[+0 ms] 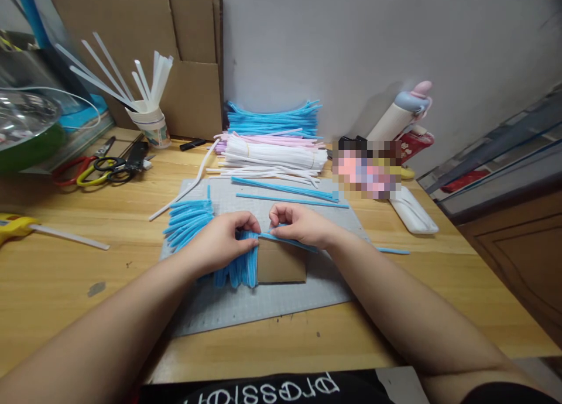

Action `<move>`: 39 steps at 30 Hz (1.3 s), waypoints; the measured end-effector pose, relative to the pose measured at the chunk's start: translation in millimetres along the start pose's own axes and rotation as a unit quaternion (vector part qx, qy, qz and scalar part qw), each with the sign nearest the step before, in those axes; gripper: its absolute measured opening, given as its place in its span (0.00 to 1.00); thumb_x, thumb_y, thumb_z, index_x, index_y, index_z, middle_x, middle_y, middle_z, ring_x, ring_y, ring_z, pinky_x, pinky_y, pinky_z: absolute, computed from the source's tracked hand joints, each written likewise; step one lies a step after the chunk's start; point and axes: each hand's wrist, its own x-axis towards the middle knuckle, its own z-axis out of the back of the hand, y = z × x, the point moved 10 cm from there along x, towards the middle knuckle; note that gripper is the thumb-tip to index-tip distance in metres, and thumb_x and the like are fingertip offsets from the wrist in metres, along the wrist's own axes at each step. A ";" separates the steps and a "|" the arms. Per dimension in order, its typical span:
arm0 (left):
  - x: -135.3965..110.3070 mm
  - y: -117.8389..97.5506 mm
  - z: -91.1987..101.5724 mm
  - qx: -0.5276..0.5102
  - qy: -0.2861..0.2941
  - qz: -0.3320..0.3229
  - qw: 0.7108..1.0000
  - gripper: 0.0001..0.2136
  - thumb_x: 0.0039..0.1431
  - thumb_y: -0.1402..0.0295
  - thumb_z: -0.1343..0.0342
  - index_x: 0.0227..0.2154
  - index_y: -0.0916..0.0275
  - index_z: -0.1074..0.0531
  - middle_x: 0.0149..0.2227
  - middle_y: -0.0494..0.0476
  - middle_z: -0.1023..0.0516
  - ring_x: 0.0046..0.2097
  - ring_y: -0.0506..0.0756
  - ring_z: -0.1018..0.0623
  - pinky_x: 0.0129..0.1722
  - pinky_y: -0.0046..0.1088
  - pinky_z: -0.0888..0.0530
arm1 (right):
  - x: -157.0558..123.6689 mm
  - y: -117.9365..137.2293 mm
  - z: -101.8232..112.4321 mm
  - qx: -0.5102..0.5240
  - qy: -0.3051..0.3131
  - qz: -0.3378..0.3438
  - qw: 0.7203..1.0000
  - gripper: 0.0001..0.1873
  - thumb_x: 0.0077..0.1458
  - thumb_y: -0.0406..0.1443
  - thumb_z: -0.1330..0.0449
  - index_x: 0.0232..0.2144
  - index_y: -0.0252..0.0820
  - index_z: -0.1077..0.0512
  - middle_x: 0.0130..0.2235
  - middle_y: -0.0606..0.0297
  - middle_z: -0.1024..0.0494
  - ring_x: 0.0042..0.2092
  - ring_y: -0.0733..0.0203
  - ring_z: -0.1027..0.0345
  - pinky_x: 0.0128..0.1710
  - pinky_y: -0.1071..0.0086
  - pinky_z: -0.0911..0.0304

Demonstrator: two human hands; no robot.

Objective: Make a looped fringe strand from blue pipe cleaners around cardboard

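Note:
A piece of cardboard [281, 264] lies on the grey cutting mat [219, 313], its left part covered by a row of blue pipe cleaners [236, 275] bent over it. My left hand [223, 238] is closed, thumb and fingers pinching the blue pipe cleaners at the right end of that row. Just right of it, my right hand [301, 224] pinches a single blue pipe cleaner [293, 242] that runs along the cardboard's top edge. More blue pipe cleaner ends [187, 218] fan out beyond my left forearm. Two or more loose blue pipe cleaners [285, 187] lie above my hands.
Bundles of blue [272, 121] and white pipe cleaners [274, 153] lie by the wall. At left are scissors [103, 171], a cup of glue sticks [151, 126] and a yellow glue gun [17, 227]. A bottle [390, 118] and a white packet [413, 211] are at right.

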 end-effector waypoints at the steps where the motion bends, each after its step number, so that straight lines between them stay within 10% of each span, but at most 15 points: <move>1: -1.3 -3.9 3.6 0.007 -0.010 -0.005 1.000 0.06 0.51 0.68 0.44 0.33 0.59 0.28 0.33 0.49 0.22 0.35 0.53 0.26 0.36 0.27 0.32 | -2.9 6.7 1.5 -0.007 -0.010 0.018 1.000 0.11 0.40 0.31 0.39 0.26 0.40 0.39 0.26 0.74 0.36 0.28 0.70 0.45 0.29 0.74 0.49; 14: -15.3 -42.2 26.7 0.087 -0.091 -0.102 0.987 0.02 0.53 0.71 0.45 0.30 0.60 0.28 0.31 0.49 0.24 0.35 0.52 0.27 0.36 0.27 0.33 | -43.3 57.3 8.4 -0.114 -0.142 0.175 0.968 0.10 0.45 0.22 0.47 0.25 0.41 0.38 0.27 0.72 0.35 0.29 0.69 0.43 0.29 0.74 0.47; 39: -10.4 -35.3 11.3 0.048 0.008 -0.058 0.997 0.06 0.48 0.63 0.37 0.28 0.58 0.23 0.28 0.49 0.21 0.33 0.53 0.24 0.35 0.27 0.32 | -42.6 48.7 -14.9 -0.149 0.006 0.118 0.982 0.08 0.46 0.25 0.48 0.25 0.42 0.39 0.29 0.70 0.34 0.31 0.67 0.41 0.32 0.72 0.44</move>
